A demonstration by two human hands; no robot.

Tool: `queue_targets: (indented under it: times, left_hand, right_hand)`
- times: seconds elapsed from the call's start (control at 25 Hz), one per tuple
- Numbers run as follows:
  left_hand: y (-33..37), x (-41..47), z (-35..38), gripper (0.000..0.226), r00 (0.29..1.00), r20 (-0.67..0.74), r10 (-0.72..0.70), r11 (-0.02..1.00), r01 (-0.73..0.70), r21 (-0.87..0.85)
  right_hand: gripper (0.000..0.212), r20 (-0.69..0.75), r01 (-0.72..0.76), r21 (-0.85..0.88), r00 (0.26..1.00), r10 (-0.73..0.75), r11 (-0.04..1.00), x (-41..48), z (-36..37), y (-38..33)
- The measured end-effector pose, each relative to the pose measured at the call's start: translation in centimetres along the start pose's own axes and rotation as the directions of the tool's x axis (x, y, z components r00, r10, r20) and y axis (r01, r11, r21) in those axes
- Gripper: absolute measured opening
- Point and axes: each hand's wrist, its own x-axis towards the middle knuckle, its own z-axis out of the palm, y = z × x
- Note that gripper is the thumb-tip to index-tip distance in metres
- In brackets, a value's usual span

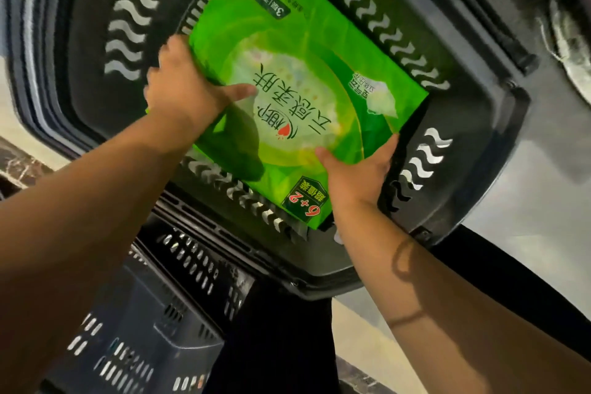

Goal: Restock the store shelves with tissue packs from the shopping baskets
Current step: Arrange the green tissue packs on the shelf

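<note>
A large green tissue pack [303, 73] with printed lettering lies inside a black shopping basket [473, 144], filling most of its floor. My left hand [179, 89] grips the pack's left edge, thumb laid across its top face. My right hand [355, 169] holds the near right edge, thumb on top and fingers wrapped under the side. Both forearms reach in from the bottom of the view.
A second black slotted basket [153, 323] stands below and to the left of the first. Pale floor [527, 201] shows at the right, and a dark marbled strip [19, 163] runs along the left edge.
</note>
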Motion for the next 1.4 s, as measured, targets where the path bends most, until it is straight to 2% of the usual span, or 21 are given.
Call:
queue_targets:
  times: [0.16,0.32,0.44,0.56,0.76,0.88,1.0,1.2,1.28,1.4]
  left_hand:
    - [1.2,-3.7,-3.1,0.104,0.999,-0.036,-0.015,1.000,0.015,0.002]
    - [2.7,-6.7,-7.8,0.107,0.995,-0.075,-0.060,0.992,0.068,0.105]
    - [3.1,-9.3,-11.7,0.107,0.992,-0.103,-0.078,0.990,0.090,0.112]
    - [2.5,-12.7,-15.1,0.103,0.986,-0.100,-0.134,0.990,0.137,0.021]
    - [0.5,-21.1,-19.2,0.099,0.959,-0.185,-0.214,0.947,0.158,-0.280]
    - [0.1,-26.3,-21.9,0.097,0.922,-0.253,-0.293,0.900,0.176,-0.399]
    - [-0.2,-31.9,-24.0,0.096,0.860,-0.264,-0.436,0.825,0.266,-0.499]
    - [0.6,-42.2,-24.9,0.096,0.669,-0.287,-0.686,0.640,0.366,-0.676]
    - [1.0,-46.1,-24.4,0.095,0.593,-0.288,-0.752,0.570,0.366,-0.735]
    - [1.9,-52.5,-23.5,0.097,0.458,-0.273,-0.846,0.448,0.332,-0.830]
  right_hand:
    - [0.121,-0.046,0.005,0.044,0.999,-0.003,0.999,-2.4,-2.4,-1.1]
    - [0.117,-0.007,0.051,0.072,0.999,-0.050,0.996,-5.5,-4.5,-3.1]
    - [0.118,0.011,0.093,0.086,0.996,-0.094,0.992,-8.5,-6.4,-4.8]
    - [0.117,0.022,0.170,0.033,0.985,-0.171,0.985,-12.0,-9.4,-7.0]
    - [0.115,0.085,0.399,-0.149,0.917,-0.390,0.905,-17.8,-15.2,-12.0]
    - [0.111,0.164,0.553,-0.180,0.833,-0.529,0.814,-21.4,-17.9,-14.2]
    - [0.111,0.284,0.660,-0.168,0.744,-0.605,0.732,-24.0,-20.2,-15.6]
    - [0.101,0.593,0.801,-0.072,0.513,-0.621,0.594,-29.0,-24.1,-18.3]
    - [0.099,0.675,0.842,-0.052,0.426,-0.603,0.536,-30.9,-25.5,-18.9]
    - [0.103,0.754,0.922,-0.006,0.258,-0.604,0.386,-34.4,-28.1,-18.5]
